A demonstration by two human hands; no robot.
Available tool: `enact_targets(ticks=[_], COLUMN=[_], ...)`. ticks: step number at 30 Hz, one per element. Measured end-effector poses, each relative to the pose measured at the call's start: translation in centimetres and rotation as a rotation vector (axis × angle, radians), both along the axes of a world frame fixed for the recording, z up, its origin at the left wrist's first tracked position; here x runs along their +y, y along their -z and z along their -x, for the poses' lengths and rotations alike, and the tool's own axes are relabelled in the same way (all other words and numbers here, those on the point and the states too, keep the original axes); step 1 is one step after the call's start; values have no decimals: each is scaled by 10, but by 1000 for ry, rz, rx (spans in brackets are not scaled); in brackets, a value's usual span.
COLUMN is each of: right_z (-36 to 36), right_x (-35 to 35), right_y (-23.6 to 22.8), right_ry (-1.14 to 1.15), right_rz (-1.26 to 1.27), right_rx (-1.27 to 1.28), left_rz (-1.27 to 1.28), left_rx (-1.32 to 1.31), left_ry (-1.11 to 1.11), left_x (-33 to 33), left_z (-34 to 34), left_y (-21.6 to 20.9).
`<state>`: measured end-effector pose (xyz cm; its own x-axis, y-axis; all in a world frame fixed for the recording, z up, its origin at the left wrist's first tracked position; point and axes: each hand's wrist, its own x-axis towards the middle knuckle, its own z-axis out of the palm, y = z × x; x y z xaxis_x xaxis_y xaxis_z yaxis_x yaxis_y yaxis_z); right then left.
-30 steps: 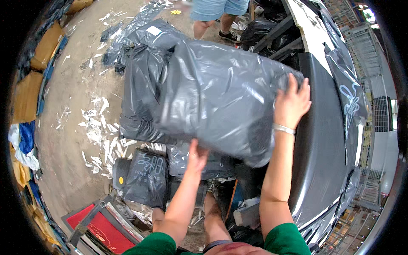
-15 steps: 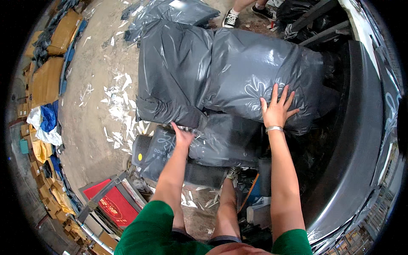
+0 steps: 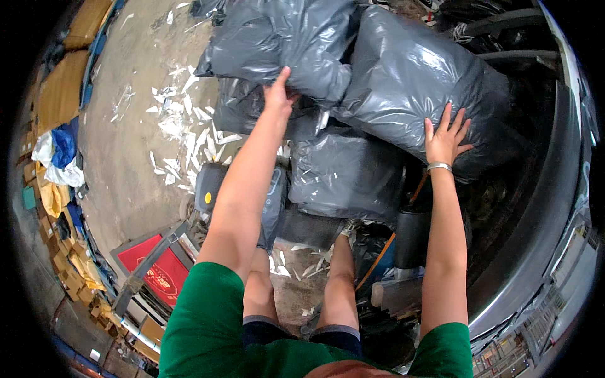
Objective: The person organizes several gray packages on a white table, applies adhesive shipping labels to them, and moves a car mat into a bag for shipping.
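Observation:
Two large stuffed black plastic bags lie side by side at the top of a pile. My left hand (image 3: 279, 99) grips the near edge of the left bag (image 3: 287, 41), thumb on top and the other fingers mostly hidden beneath it. That bag is raised at its near side over another dark bag (image 3: 242, 110). My right hand (image 3: 446, 143) rests on the near right part of the right bag (image 3: 419, 82), fingers spread and palm against the plastic. Closer to me sits a smaller black bag (image 3: 346, 173), with a dark printed package (image 3: 272, 205) at its left.
White paper scraps (image 3: 189, 138) litter the concrete floor at left. A red panel (image 3: 154, 268) with a strap stands at lower left, and cardboard boxes (image 3: 63, 94) line the far left. A curved black panel (image 3: 548, 208) borders the right. An orange strip (image 3: 376, 261) hangs near my legs.
The left bag has moved away and its near edge has lifted, showing a dark bag below. The right bag has shifted and turned to the right. Both hands have moved along with the bags.

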<state>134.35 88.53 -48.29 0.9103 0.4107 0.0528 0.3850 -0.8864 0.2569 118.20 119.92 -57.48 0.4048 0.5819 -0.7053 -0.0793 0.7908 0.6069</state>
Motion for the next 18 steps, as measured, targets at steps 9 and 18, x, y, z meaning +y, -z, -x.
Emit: enact_targets(ticks=[9,18], right_z=[2,1], right_x=[1,4], right_y=[1,9], right_ry=[17,-57], right_rz=[4,10], right_rx=[32,-98], left_rz=[86,561], left_rx=[-123,94], left_ry=[-169,-776], left_x=[-58,-100], left_z=[134,201], left_y=[6,190])
